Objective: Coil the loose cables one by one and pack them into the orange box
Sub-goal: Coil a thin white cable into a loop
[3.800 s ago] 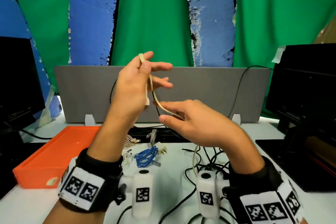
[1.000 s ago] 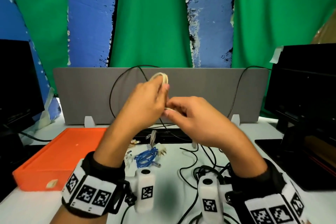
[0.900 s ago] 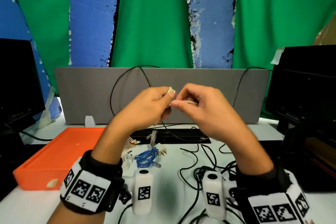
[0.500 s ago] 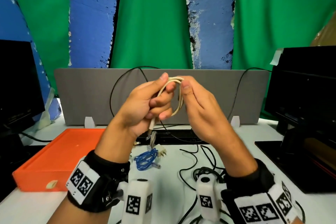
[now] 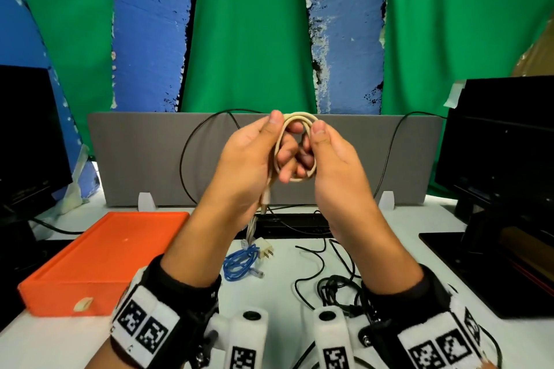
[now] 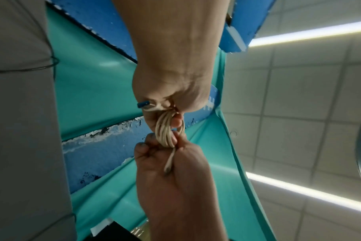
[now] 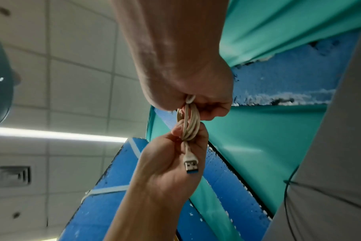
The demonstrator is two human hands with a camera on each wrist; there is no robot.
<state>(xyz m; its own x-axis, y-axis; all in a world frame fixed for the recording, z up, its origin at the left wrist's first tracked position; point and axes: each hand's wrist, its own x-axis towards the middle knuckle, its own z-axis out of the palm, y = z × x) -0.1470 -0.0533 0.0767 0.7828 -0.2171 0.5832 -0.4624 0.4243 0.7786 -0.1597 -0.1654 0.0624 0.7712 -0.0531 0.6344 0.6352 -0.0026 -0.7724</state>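
I hold a cream USB cable (image 5: 299, 120) wound into a small coil at chest height above the desk. My left hand (image 5: 283, 135) pinches the coil's left side with the thumb on top. My right hand (image 5: 311, 144) pinches its right side. The coil (image 6: 165, 130) shows as several turns between both hands in the left wrist view. In the right wrist view the coil (image 7: 191, 124) ends in a USB plug (image 7: 191, 164) that hangs against the left palm. The orange box (image 5: 102, 255) sits on the desk at the left, with nothing to be seen in it.
A coiled blue cable (image 5: 239, 263) and a white plug (image 5: 265, 250) lie on the desk under my hands. Tangled black cables (image 5: 332, 287) lie to the right of them. A grey divider (image 5: 135, 159) stands behind, and dark monitors (image 5: 27, 135) (image 5: 503, 144) flank the desk.
Over the last second both hands wound the cream cable's last length into a round coil. The coil now sits slightly higher and wider between the thumbs.
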